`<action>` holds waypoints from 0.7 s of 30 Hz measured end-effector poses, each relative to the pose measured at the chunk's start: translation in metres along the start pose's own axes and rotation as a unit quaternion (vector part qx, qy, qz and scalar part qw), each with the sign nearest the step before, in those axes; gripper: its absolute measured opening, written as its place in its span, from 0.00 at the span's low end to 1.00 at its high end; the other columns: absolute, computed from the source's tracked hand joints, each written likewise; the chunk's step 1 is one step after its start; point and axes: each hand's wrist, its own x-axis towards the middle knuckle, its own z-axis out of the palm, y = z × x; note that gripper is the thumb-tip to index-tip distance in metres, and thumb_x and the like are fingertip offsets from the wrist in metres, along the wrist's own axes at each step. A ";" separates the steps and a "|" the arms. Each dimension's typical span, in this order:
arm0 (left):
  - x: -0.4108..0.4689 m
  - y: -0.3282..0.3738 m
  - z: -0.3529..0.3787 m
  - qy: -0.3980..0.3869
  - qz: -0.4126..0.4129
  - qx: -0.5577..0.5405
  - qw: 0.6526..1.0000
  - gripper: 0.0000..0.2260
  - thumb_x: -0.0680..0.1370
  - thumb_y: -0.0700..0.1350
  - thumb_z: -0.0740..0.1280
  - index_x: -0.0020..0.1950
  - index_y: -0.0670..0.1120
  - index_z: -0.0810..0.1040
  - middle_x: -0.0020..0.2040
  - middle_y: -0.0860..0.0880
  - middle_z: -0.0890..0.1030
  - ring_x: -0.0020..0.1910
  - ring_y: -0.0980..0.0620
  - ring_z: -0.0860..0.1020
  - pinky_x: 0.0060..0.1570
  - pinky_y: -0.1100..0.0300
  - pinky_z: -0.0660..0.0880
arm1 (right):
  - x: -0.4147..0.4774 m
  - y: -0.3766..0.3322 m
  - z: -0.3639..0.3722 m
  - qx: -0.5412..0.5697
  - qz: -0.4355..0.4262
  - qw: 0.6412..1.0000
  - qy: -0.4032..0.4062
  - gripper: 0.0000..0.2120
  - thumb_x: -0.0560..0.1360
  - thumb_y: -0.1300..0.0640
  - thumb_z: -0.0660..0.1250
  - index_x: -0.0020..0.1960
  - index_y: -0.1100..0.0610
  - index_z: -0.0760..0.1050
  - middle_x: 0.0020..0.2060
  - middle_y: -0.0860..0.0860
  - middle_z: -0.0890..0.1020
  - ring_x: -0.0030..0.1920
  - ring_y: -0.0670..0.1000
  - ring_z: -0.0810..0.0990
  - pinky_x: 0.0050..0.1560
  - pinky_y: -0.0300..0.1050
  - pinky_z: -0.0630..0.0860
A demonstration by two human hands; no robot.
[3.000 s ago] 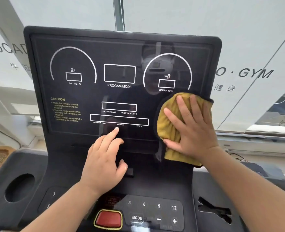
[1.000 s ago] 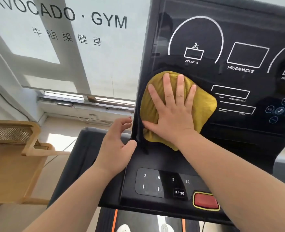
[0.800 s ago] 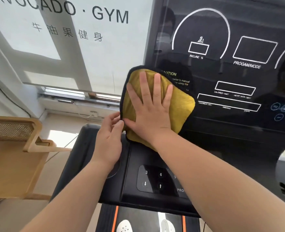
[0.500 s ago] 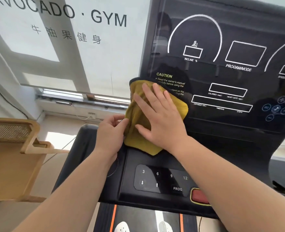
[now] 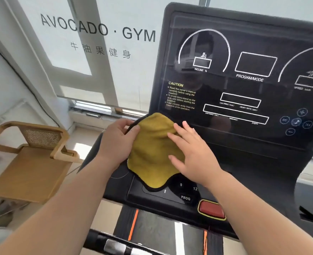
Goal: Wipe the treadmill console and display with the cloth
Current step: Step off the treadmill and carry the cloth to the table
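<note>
A yellow cloth [image 5: 153,150] with a dark edge hangs over the lower left corner of the treadmill's black display [image 5: 244,92], its bottom draped onto the console keypad [image 5: 186,196]. My left hand [image 5: 116,142] pinches the cloth's upper left edge between thumb and fingers. My right hand [image 5: 192,153] lies on the cloth's right side with fingers spread. The display shows white dial outlines, a yellow caution text and blue touch icons at the right.
A red stop button [image 5: 212,210] sits on the console under my right forearm. A wooden chair [image 5: 32,159] stands at the left beside the treadmill. Behind are frosted window panels with gym lettering [image 5: 98,30]. The belt with orange stripes [image 5: 133,223] lies below.
The cloth has slid down from the caution text to the display's bottom left corner and keypad. My left hand has taken hold of its edge. My right hand's fingers lifted slightly.
</note>
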 end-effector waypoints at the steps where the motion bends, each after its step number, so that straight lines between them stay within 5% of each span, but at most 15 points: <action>1: -0.007 0.003 -0.004 0.013 0.016 0.040 0.999 0.03 0.80 0.48 0.69 0.46 0.52 0.82 0.39 0.53 0.84 0.38 0.56 0.81 0.36 0.63 0.74 | -0.001 -0.003 -0.001 0.017 0.003 1.000 0.012 0.28 0.78 0.44 0.66 0.75 0.54 0.73 0.77 0.52 0.70 0.79 0.56 0.64 0.78 0.53 0.62; 4: -0.032 0.017 -0.017 0.058 0.041 0.159 0.985 0.03 0.80 0.49 0.68 0.48 0.54 0.80 0.38 0.54 0.81 0.39 0.53 0.79 0.36 0.60 0.69 | -0.012 -0.016 -0.005 0.070 0.026 0.997 0.010 0.23 0.78 0.44 0.68 0.69 0.54 0.78 0.65 0.49 0.79 0.66 0.53 0.75 0.66 0.49 0.75; 8: -0.075 0.034 -0.036 0.106 0.043 0.244 0.963 0.02 0.81 0.49 0.66 0.52 0.54 0.79 0.40 0.54 0.80 0.43 0.48 0.79 0.42 0.56 0.73 | -0.031 -0.041 -0.002 0.166 0.070 0.979 -0.093 0.18 0.80 0.42 0.68 0.65 0.50 0.80 0.52 0.43 0.82 0.54 0.47 0.79 0.59 0.45 0.76; 10: -0.099 0.038 -0.043 0.129 0.033 0.247 0.960 0.03 0.82 0.48 0.66 0.53 0.54 0.79 0.44 0.54 0.81 0.47 0.48 0.79 0.47 0.52 0.76 | -0.038 -0.057 0.004 0.262 0.131 0.942 -0.165 0.15 0.79 0.41 0.68 0.60 0.48 0.82 0.45 0.43 0.82 0.47 0.47 0.80 0.54 0.45 0.77; 13: -0.135 0.038 -0.053 0.186 0.014 0.226 0.956 0.03 0.81 0.48 0.65 0.53 0.54 0.79 0.44 0.53 0.82 0.45 0.51 0.80 0.44 0.54 0.76 | -0.052 -0.088 0.019 0.392 0.209 0.853 -0.274 0.16 0.78 0.39 0.67 0.56 0.48 0.82 0.45 0.49 0.84 0.45 0.49 0.83 0.49 0.51 0.83; 16: -0.175 0.032 -0.065 0.252 -0.009 0.195 0.948 0.03 0.81 0.46 0.66 0.52 0.53 0.79 0.42 0.55 0.82 0.42 0.58 0.79 0.40 0.63 0.72 | -0.069 -0.119 0.030 0.501 0.254 0.760 -0.328 0.13 0.81 0.46 0.67 0.60 0.52 0.79 0.46 0.53 0.82 0.38 0.50 0.79 0.40 0.46 0.79; 18: -0.206 0.030 -0.075 0.274 -0.024 0.197 0.941 0.04 0.81 0.46 0.66 0.52 0.53 0.79 0.43 0.57 0.82 0.41 0.66 0.78 0.36 0.74 0.68 | -0.079 -0.141 0.035 0.522 0.265 0.743 -0.326 0.11 0.82 0.49 0.66 0.62 0.52 0.76 0.48 0.54 0.82 0.38 0.50 0.79 0.39 0.45 0.79; 21: -0.252 0.025 -0.094 0.300 -0.049 0.186 0.934 0.05 0.81 0.45 0.66 0.50 0.55 0.79 0.42 0.56 0.83 0.41 0.65 0.79 0.37 0.72 0.70 | -0.099 -0.177 0.044 0.507 0.259 0.753 -0.329 0.14 0.82 0.47 0.66 0.66 0.49 0.72 0.48 0.54 0.82 0.40 0.51 0.80 0.42 0.48 0.80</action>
